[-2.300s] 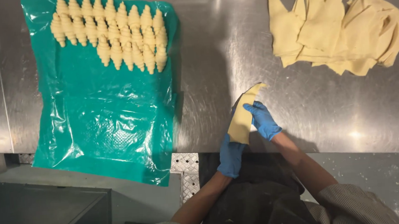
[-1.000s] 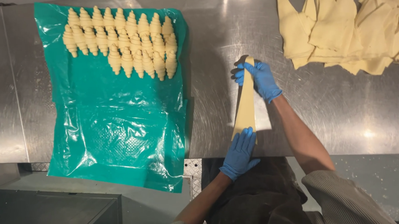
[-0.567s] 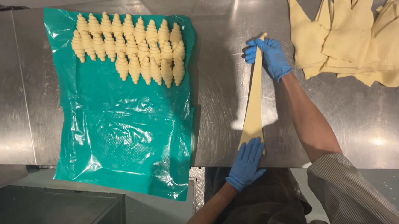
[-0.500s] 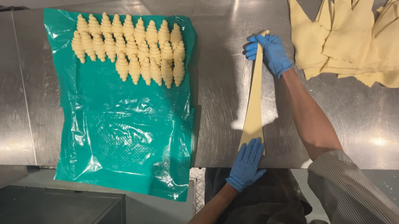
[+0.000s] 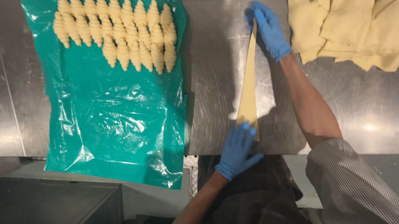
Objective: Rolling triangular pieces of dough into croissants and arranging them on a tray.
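Right hand (image 5: 270, 29) and left hand (image 5: 239, 150) flat, fingers spread, on opposite ends of dough strip (image 5: 249, 88) beside green plastic sheet (image 5: 112, 112).

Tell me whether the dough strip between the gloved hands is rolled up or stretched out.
Stretched out: the dough strip lies long and flat on the steel table, its far end under the right hand, its near end under the left hand.
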